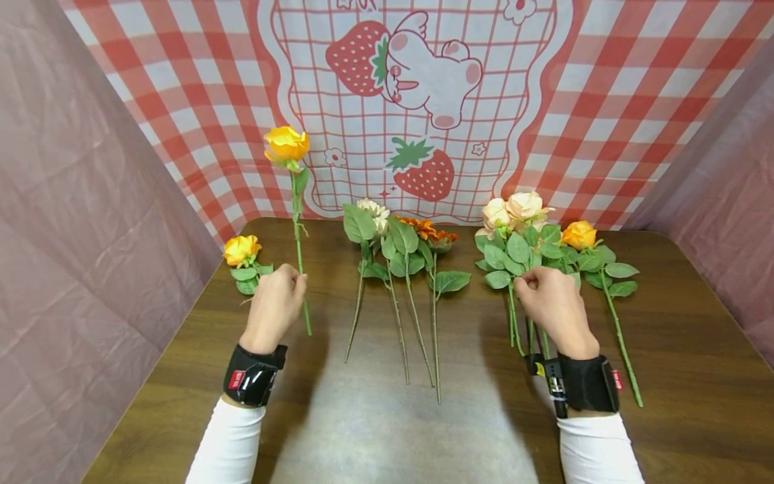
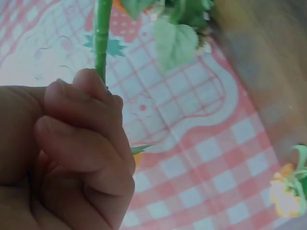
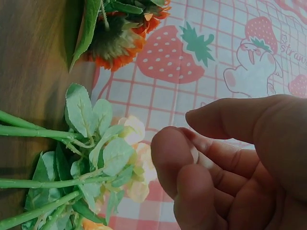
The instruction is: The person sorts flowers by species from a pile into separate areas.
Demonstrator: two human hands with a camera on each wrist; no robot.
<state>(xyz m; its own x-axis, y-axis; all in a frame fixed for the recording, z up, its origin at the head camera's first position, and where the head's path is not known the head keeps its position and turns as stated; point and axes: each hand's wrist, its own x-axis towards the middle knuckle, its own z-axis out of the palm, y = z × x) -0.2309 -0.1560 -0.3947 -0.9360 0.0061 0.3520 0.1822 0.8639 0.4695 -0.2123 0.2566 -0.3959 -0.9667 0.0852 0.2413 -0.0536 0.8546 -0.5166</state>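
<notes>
My left hand (image 1: 275, 306) pinches the stem of an orange-yellow rose (image 1: 287, 144), which stands upright with its bloom high and the stem's end below my fingers. In the left wrist view the green stem (image 2: 101, 38) comes out of the curled fingers. My right hand (image 1: 555, 306) hovers above the stems of the pale peach roses (image 1: 525, 207). In the right wrist view its fingers (image 3: 172, 158) are loosely curled, the thumb is apart from them, and nothing is between. The peach roses' stems (image 3: 38, 133) lie beside that hand, apart from it.
Another yellow rose (image 1: 242, 250) lies at the left edge of the wooden table (image 1: 375, 437), and one more (image 1: 579, 235) at the right. Between the hands lie a cream flower (image 1: 373, 214) and orange flowers (image 1: 423, 228). A red checked cloth (image 1: 211, 81) hangs behind.
</notes>
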